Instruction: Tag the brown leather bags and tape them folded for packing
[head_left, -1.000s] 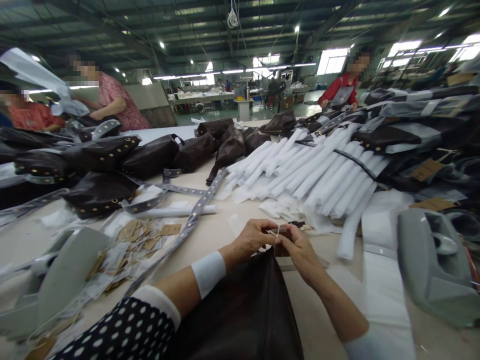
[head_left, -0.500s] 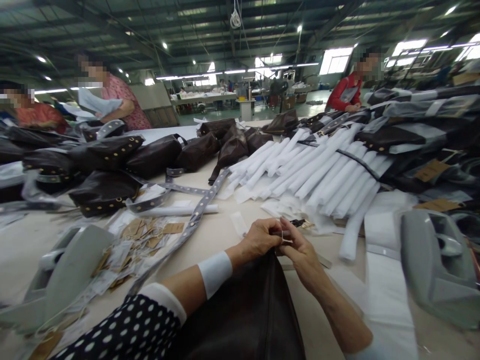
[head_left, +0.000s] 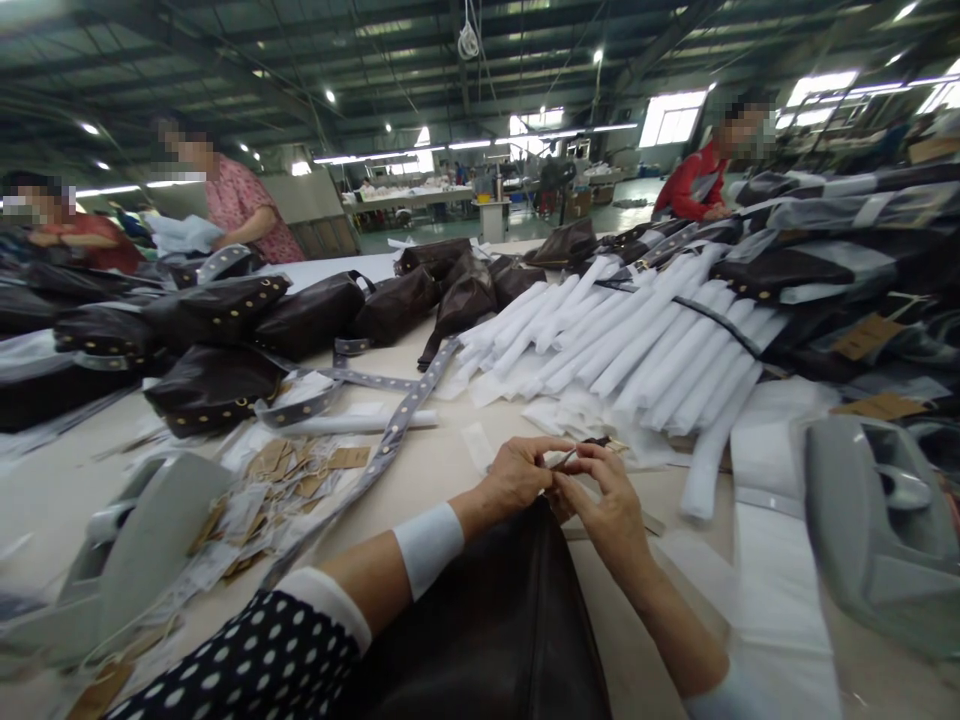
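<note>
The dark brown leather bag (head_left: 517, 610) lies closest, at the bottom centre, a seam running down it and its narrow top just beneath the hands. The polka-dot sleeve (head_left: 262, 650) crosses beside it on the left; a pale band (head_left: 429, 548) wraps that forearm. At the bag's top, the left hand (head_left: 517, 472) pinches a small thin piece (head_left: 564, 460) between thumb and fingers. The right hand (head_left: 609, 497) meets it there with curled fingers and thumb; whether it grips the same piece cannot be told. A bit of brown card (head_left: 560, 504) shows under the fingertips, partly hidden.

On the pale tabletop (head_left: 427, 462), a grey tape dispenser (head_left: 146, 560) stands to the left and a second grey dispenser (head_left: 862, 540) to the right, with a stack of white plastic sleeves (head_left: 780, 570) just beside the latter. A heap of brown hang tags (head_left: 289, 475) lies between the left dispenser and a grey strap (head_left: 397, 425) dotted with metal studs.

Beyond the hands, white rolled sheets (head_left: 652, 345) lie side by side, a dark band across them. Brown studded bags (head_left: 217, 390) crowd the left; plastic-wrapped bags (head_left: 840, 230) pile up on the right.

Farther off are three co-workers: one in orange-red (head_left: 101, 240), one in patterned pink (head_left: 244, 205) beside a pale bundle (head_left: 184, 233), and one in red (head_left: 690, 185). Windows (head_left: 671, 120) glow behind.
</note>
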